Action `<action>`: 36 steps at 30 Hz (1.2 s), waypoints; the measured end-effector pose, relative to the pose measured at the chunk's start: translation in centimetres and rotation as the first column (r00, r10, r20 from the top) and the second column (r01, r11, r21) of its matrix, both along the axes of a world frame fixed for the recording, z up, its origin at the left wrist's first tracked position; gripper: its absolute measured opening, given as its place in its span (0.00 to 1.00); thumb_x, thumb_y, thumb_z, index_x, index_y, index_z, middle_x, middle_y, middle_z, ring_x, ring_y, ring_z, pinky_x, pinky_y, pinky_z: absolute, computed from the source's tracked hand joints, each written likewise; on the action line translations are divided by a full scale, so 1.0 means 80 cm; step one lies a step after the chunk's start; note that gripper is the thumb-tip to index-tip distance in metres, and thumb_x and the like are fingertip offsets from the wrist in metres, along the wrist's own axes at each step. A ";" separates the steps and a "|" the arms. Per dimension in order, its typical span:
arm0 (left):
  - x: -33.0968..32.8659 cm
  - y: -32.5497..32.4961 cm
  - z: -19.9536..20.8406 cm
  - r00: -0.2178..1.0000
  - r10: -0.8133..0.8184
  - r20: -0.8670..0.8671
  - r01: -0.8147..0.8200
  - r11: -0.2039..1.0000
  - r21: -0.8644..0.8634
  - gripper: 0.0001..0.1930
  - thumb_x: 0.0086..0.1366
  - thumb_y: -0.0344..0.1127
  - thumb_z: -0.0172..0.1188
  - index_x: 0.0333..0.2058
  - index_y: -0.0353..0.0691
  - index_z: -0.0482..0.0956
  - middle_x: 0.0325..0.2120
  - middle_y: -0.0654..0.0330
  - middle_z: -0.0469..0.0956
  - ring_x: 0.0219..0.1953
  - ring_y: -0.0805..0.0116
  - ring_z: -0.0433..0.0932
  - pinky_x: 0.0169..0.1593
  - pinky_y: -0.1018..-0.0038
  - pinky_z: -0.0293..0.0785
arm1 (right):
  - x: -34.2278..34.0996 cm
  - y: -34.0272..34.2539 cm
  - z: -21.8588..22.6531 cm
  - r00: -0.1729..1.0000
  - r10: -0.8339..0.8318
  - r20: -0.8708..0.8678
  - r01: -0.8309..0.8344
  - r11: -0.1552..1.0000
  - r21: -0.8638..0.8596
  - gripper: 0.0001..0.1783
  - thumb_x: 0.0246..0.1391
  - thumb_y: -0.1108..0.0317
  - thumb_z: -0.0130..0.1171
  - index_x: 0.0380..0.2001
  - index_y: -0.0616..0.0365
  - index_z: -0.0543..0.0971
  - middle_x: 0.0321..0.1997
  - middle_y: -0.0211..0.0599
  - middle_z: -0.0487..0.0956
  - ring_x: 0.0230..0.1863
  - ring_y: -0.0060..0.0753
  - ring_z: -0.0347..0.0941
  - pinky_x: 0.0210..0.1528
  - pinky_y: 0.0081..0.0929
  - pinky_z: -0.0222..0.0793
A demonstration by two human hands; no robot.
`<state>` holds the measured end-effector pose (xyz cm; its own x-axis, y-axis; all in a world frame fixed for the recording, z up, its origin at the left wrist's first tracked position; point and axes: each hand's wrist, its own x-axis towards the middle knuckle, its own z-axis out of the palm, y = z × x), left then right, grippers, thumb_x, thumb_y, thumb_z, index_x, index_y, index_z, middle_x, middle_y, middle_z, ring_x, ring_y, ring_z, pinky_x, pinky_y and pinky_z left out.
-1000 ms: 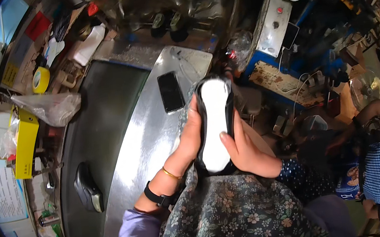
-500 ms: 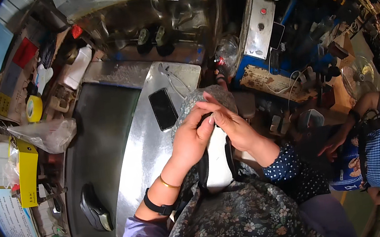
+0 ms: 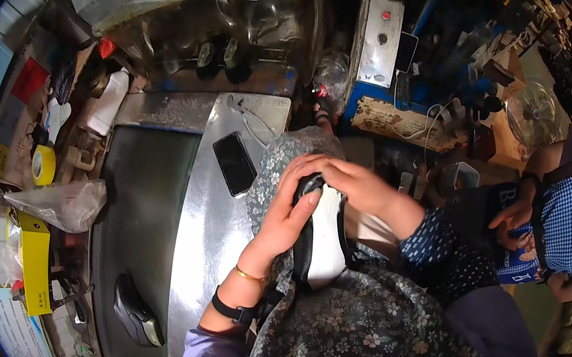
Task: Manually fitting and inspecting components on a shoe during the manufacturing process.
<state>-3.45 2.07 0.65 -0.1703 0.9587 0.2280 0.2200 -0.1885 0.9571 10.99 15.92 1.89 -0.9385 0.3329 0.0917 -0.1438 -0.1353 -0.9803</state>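
A black shoe (image 3: 326, 249) with a white, bare-looking underside is held in front of my lap, its underside facing up. My left hand (image 3: 289, 210) wraps one side of its far end, the thumb pressed on the black edge by the white part. My right hand (image 3: 367, 188) closes over the same end from the other side, and its fingers meet those of the left. The fingertips on the far side of the shoe are hidden. Below lies the dark flowered apron (image 3: 349, 329) over my lap.
On the dark conveyor belt (image 3: 150, 189) at the left lies another black shoe (image 3: 135, 312). A phone (image 3: 235, 163) and pliers (image 3: 249, 120) rest on the metal plate (image 3: 199, 262). Close by at the right, a co-worker's arm (image 3: 518, 213) reaches in. A yellow box (image 3: 37, 265) stands far left.
My right hand has shifted from pinching above the shoe to lying over its far end, fingers across my left ones. More of the black end shows now. The co-worker's hand has moved slightly.
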 end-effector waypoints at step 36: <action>-0.137 -0.102 -0.127 0.625 0.703 -0.339 -0.767 0.634 -0.099 0.13 0.66 0.30 0.61 0.47 0.32 0.80 0.44 0.49 0.83 0.46 0.56 0.82 0.52 0.67 0.76 | 0.174 -0.011 -0.107 0.787 -0.603 0.129 0.592 0.681 -0.432 0.34 0.53 0.58 0.63 0.62 0.57 0.68 0.60 0.44 0.76 0.60 0.44 0.74 0.63 0.42 0.69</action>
